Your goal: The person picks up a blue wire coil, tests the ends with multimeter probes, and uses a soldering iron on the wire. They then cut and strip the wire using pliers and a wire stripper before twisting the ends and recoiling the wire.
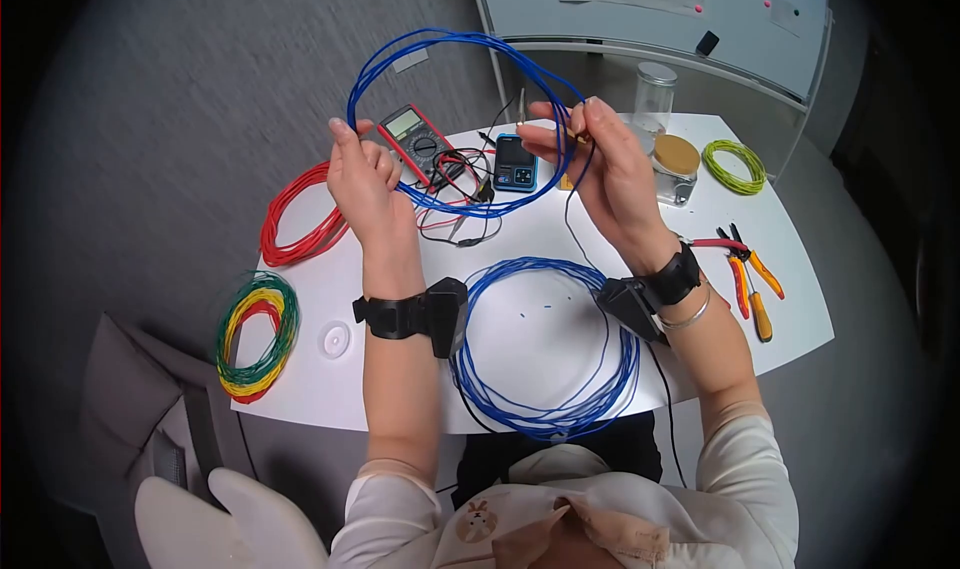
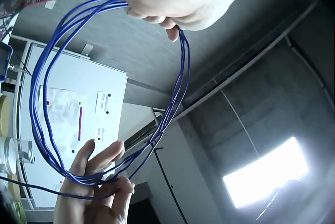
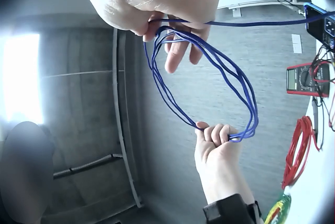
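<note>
A hand-sized loop of blue wire (image 1: 480, 39), several turns thick, is held up above the table between both hands. My left hand (image 1: 368, 181) grips the turns at one side, its fingers curled round them, as the right wrist view shows. At the opposite side my right hand (image 1: 620, 169) pinches the wire between thumb and forefinger, the other fingers reaching through the loop (image 3: 246, 88). From this pinch a single strand (image 1: 570, 219) runs down to a larger blue wire coil (image 1: 625, 369) lying on the table near the body.
Around the table lie a red wire coil (image 1: 275, 224), a green, yellow and red bundle (image 1: 228, 354), a white spool (image 1: 335, 340), a multimeter (image 1: 405, 127), a blue handheld device (image 1: 515, 164), jars (image 1: 655, 99), a yellow-green coil (image 1: 738, 184) and orange-handled tools (image 1: 765, 274).
</note>
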A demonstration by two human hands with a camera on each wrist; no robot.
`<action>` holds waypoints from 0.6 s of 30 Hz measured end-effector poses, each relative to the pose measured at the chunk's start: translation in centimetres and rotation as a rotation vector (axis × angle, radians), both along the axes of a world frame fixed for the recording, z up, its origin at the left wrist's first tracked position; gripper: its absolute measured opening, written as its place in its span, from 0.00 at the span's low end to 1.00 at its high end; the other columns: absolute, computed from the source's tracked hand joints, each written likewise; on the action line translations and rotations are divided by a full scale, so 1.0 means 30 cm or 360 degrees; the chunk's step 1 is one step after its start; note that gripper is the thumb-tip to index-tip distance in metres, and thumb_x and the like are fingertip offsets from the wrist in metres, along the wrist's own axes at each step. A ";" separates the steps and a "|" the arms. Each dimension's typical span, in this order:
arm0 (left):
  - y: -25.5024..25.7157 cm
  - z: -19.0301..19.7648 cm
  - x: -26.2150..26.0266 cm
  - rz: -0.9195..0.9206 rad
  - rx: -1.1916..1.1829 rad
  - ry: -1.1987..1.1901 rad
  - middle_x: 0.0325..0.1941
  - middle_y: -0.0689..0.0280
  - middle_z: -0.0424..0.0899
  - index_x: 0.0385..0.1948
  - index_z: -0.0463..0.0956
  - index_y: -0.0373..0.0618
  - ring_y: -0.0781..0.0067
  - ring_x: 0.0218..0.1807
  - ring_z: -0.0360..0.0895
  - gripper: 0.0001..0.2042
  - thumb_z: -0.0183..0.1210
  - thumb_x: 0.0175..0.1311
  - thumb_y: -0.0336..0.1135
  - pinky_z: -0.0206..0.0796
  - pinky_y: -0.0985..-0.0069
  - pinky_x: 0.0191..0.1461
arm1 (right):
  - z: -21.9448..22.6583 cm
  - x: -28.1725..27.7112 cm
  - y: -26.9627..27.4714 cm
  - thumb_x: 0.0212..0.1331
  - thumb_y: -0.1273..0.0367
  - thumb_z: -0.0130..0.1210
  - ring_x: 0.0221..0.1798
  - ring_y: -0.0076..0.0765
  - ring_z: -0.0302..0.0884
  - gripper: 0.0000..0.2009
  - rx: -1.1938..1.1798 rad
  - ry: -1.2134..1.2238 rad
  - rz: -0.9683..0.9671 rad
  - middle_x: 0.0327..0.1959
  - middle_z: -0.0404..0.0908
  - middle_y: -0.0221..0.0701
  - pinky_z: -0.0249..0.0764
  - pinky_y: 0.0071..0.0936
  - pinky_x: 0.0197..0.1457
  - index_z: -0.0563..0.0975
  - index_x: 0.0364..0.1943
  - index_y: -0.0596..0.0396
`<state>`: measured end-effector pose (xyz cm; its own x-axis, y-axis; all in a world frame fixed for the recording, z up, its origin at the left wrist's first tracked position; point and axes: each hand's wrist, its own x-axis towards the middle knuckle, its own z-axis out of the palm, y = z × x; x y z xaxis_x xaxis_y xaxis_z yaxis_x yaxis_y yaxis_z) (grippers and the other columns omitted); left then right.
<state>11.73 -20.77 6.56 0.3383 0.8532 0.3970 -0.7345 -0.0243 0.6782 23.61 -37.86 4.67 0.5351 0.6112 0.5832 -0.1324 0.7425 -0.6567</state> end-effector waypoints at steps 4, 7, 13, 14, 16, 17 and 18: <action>-0.011 -0.037 0.020 -0.0114 -0.0147 -0.0085 0.13 0.78 0.53 0.32 0.69 0.41 0.89 0.14 0.47 0.14 0.47 0.69 0.44 0.39 0.87 0.16 | -0.003 -0.014 0.021 0.69 0.58 0.38 0.24 0.23 0.73 0.17 -0.0109 0.0068 -0.0201 0.32 0.74 0.34 0.72 0.21 0.32 0.69 0.35 0.58; -0.045 -0.073 0.035 -0.0194 -0.0218 -0.0061 0.13 0.77 0.52 0.32 0.68 0.42 0.88 0.14 0.47 0.14 0.46 0.69 0.45 0.39 0.86 0.16 | -0.008 -0.002 0.011 0.69 0.56 0.37 0.13 0.16 0.58 0.18 -0.0133 0.0030 -0.0084 0.17 0.66 0.24 0.60 0.15 0.18 0.69 0.33 0.58; -0.049 -0.202 -0.022 -0.0135 0.0116 0.0359 0.43 0.58 0.74 0.54 0.64 0.36 0.69 0.45 0.73 0.19 0.42 0.71 0.43 0.65 0.73 0.51 | 0.020 0.044 -0.019 0.69 0.56 0.37 0.11 0.13 0.46 0.18 -0.0132 0.0089 -0.0109 0.12 0.53 0.18 0.45 0.13 0.12 0.68 0.31 0.56; -0.057 -0.205 -0.074 -0.0077 0.0421 0.0546 0.59 0.53 0.66 0.61 0.58 0.37 0.62 0.62 0.63 0.21 0.40 0.71 0.39 0.55 0.67 0.65 | 0.031 0.052 -0.024 0.69 0.56 0.38 0.11 0.13 0.46 0.18 -0.0145 0.0069 -0.0190 0.12 0.53 0.18 0.44 0.13 0.13 0.67 0.31 0.56; -0.152 -0.191 -0.189 -0.0189 0.1106 0.1038 0.57 0.53 0.68 0.60 0.60 0.41 0.59 0.60 0.65 0.23 0.49 0.64 0.39 0.56 0.66 0.64 | 0.048 0.074 -0.028 0.69 0.56 0.38 0.11 0.13 0.46 0.18 -0.0098 0.0042 -0.0200 0.12 0.53 0.18 0.45 0.13 0.13 0.67 0.31 0.56; -0.199 -0.181 -0.248 -0.0252 0.1460 0.1279 0.57 0.53 0.68 0.59 0.62 0.43 0.58 0.59 0.66 0.25 0.54 0.61 0.39 0.57 0.66 0.63 | 0.053 0.089 -0.028 0.69 0.56 0.38 0.11 0.13 0.46 0.18 -0.0070 0.0031 -0.0209 0.12 0.52 0.18 0.46 0.13 0.13 0.67 0.31 0.56; -0.228 -0.188 -0.290 -0.0322 0.1815 0.1516 0.56 0.52 0.69 0.59 0.63 0.45 0.57 0.59 0.66 0.27 0.58 0.58 0.40 0.57 0.66 0.62 | 0.057 0.110 -0.023 0.68 0.56 0.39 0.11 0.14 0.48 0.18 -0.0041 0.0015 -0.0160 0.12 0.54 0.19 0.48 0.14 0.14 0.68 0.31 0.56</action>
<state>3.02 -27.62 0.91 0.9172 0.1540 0.3674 -0.0957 -0.8101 0.5784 26.92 -38.54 6.39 0.5999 0.5689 0.5626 -0.0644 0.7352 -0.6748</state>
